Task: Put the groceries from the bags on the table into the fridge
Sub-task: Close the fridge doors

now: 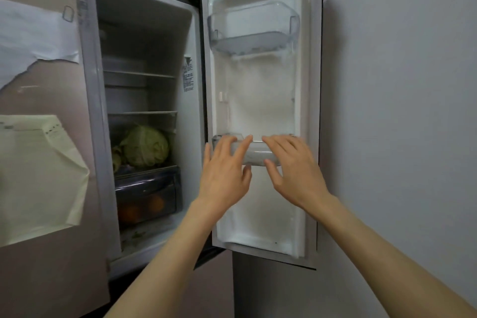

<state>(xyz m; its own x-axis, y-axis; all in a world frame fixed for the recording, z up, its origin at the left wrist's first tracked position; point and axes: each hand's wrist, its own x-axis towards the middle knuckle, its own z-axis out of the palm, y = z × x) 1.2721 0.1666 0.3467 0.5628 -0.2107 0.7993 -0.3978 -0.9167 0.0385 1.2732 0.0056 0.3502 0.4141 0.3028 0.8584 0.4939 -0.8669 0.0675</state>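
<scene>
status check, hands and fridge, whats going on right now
Left hand and right hand both on lower door bin, thumbs under. Fridge door open, cabbage on shelf. Nothing blocking.

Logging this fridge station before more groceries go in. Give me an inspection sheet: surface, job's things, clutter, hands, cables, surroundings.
Surface: grey fridge compartment open; upper wire shelves look bare, as far as the dim view shows.
Job's things: pale green cabbage on the lowest shelf; orange round fruit inside the dark clear crisper drawer. No bags or table in view.
Clutter: debris specks on the compartment floor.
Hands: left hand and right hand both grip the clear lower door bin, thumbs beneath it.
Cables: nothing seen.
Surroundings: white inner door with clear upper bin, apparently empty; papers on the fridge's left side; grey wall at right.
</scene>
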